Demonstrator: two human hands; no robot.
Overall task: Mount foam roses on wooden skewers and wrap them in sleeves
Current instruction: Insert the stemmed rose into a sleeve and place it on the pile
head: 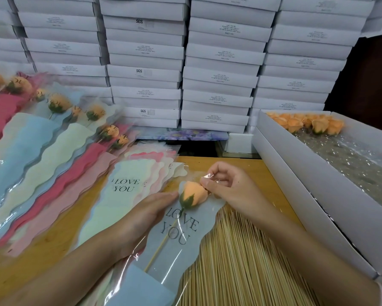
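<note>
Rose (193,193), peach foam already mounted on its skewer (161,246), lay in the pale "I LOVE YOU" sleeve (185,241) atop the spare skewers (241,261). Left hand (146,213) pressed flat beside the bud, fingers straight. Right hand (230,186) pinched the sleeve's clear top edge. Sleeving seemed underway; next, the film likely needs drawing fully over the bud.

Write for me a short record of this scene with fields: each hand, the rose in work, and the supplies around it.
left hand: flat on the sleeve, fingers straight, beside the rose
right hand: pinches the sleeve's clear film above the rose
rose: orange, mounted on a skewer, lying in the sleeve, it seems
spare skewers: a pile, partly under the sleeve
loose roses: in the white box at the right
empty sleeves: a stack left of the left hand
finished roses: wrapped, in a row at the far left
</note>
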